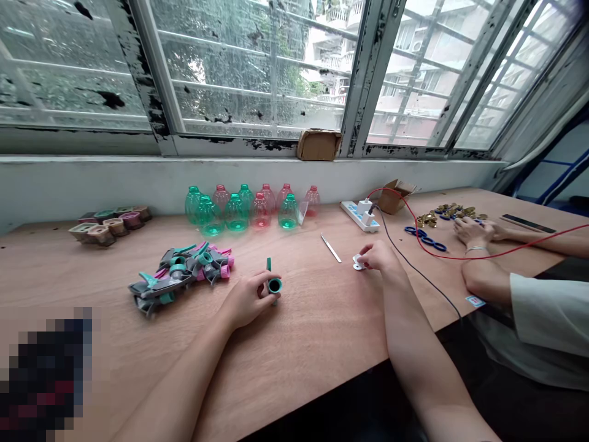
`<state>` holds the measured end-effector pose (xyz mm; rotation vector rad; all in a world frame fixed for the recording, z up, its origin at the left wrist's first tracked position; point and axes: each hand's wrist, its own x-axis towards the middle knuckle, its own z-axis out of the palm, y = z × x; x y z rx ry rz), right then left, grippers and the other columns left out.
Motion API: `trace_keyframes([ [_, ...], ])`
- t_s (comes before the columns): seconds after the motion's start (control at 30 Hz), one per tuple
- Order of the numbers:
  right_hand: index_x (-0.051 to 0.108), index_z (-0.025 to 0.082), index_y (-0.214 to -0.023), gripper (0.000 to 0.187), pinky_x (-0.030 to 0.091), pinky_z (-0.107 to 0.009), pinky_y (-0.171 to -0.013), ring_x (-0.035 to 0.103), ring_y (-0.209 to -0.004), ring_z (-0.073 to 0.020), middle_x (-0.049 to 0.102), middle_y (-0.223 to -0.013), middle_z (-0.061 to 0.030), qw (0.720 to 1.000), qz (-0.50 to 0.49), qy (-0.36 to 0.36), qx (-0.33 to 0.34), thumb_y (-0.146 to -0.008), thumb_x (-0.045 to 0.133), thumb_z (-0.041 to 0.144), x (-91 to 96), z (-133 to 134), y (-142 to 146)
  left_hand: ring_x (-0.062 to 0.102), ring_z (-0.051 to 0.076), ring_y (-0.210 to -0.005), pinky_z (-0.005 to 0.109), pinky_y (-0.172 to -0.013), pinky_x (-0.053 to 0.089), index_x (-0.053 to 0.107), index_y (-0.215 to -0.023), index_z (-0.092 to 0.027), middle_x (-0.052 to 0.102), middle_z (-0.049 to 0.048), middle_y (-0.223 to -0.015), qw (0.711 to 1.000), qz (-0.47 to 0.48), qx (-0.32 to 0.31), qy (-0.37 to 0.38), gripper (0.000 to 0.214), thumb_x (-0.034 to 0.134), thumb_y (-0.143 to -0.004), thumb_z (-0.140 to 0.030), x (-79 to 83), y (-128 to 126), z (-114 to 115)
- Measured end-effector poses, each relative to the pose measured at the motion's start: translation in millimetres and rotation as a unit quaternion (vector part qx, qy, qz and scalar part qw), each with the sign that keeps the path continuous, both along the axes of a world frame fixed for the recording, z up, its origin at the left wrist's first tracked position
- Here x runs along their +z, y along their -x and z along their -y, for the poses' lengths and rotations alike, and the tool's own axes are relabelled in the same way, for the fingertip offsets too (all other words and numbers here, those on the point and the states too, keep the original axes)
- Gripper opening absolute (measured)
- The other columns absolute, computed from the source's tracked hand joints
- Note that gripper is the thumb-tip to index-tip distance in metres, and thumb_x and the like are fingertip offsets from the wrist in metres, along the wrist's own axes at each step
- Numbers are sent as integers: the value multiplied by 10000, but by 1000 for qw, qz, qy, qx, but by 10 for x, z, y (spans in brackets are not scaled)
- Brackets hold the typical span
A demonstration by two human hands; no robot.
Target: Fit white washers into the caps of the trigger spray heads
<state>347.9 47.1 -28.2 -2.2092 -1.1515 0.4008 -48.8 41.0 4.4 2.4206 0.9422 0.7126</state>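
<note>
My left hand (248,299) is closed around a teal trigger spray head (275,286), whose round collar opening is turned toward me. To the right, my right hand (380,255) pinches at small white discs (358,266) lying on the wooden table (304,344). A white-handled knife-like tool (331,248) lies between my hands. Left of my left hand is a pile of grey, teal and pink spray heads (184,273). Behind, against the wall, stand several clear green bottles (236,215) and red bottles (261,212) without spray heads.
A white power strip (360,216) with a red cable (442,255) and a dark cord (411,270) lies right of the bottles. At right, a co-worker's hands (473,233) rest near gold-coloured parts (453,212) and blue scissors (432,243). Small tubs (110,224) stand at left.
</note>
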Motion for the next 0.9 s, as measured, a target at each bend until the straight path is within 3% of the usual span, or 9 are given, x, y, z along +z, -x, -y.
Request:
trace_keyframes([
  [0.23, 716, 137, -773, 201, 456, -189, -479, 621, -518, -134, 645, -539, -23, 1000, 1, 13, -4, -578, 761, 159, 77, 46, 50, 479, 103, -584, 227, -593, 366, 631, -1053, -210, 586, -17, -790, 1000, -2, 2, 9, 290, 589, -768, -246, 12, 6, 15],
  [0.37, 719, 129, -826, 221, 478, -223, -533, 651, -577, -166, 678, -606, -57, 1000, 18, -7, -16, -637, 744, 240, 196, 81, 92, 484, 105, -596, 225, -591, 368, 636, -1054, -218, 605, -9, -829, 1000, 0, 5, 6, 300, 590, -758, -238, 24, 5, 18],
  [0.47, 715, 164, -949, 214, 494, -223, -637, 668, -693, -157, 717, -805, -74, 995, 55, -81, 3, -776, 618, 242, 311, 76, 378, 489, 109, -601, 222, -586, 364, 651, -1046, -226, 615, -11, -808, 1000, -3, 9, -1, 318, 596, -734, -208, 23, 3, 17],
  [0.5, 711, 164, -984, 228, 496, -226, -670, 666, -722, -155, 717, -855, -81, 984, 81, -150, 41, -817, 562, 210, 344, 73, 544, 494, 112, -606, 221, -585, 362, 658, -1042, -228, 616, -13, -788, 1000, -6, 11, -5, 325, 595, -725, -195, 19, 4, 16],
  [0.6, 695, 186, -1041, 249, 496, -266, -768, 654, -792, -168, 703, -938, -77, 908, 152, -308, 240, -864, 520, 176, 389, 100, 1177, 500, 119, -601, 218, -577, 350, 667, -1061, -245, 594, -28, -695, 999, -27, 28, -20, 357, 580, -723, -170, 2, 19, 7],
  [0.67, 609, 227, -1199, 330, 501, -277, -773, 651, -798, -162, 704, -953, -51, 839, 167, -367, 365, -890, 510, 169, 373, 162, 1592, 504, 126, -589, 221, -570, 341, 663, -1091, -253, 578, -33, -650, 997, -44, 57, -33, 359, 573, -748, -195, -10, 35, -7],
  [0.73, 624, 245, -1151, 282, 501, -268, -751, 651, -816, -161, 705, -941, -42, 764, 201, -396, 468, -906, 507, 169, 334, 244, 1906, 519, 135, -599, 225, -573, 343, 659, -1112, -247, 589, -26, -649, 994, -51, 90, -46, 349, 569, -775, -237, -20, 52, -25],
  [0.8, 655, 244, -1056, 244, 496, -256, -715, 649, -817, -159, 705, -904, -36, 722, 237, -411, 504, -916, 484, 141, 285, 319, 2091, 540, 143, -628, 225, -586, 358, 659, -1118, -239, 622, -13, -692, 992, -46, 106, -53, 355, 568, -775, -230, -26, 65, -43],
  [0.9, 669, 237, -1001, 245, 489, -241, -669, 652, -813, -152, 706, -909, -30, 705, 250, -432, 504, -920, 471, 118, 213, 368, 2179, 557, 144, -664, 220, -618, 385, 670, -1095, -239, 664, -3, -769, 994, -37, 92, -49, 384, 560, -737, -155, -34, 67, -59],
])
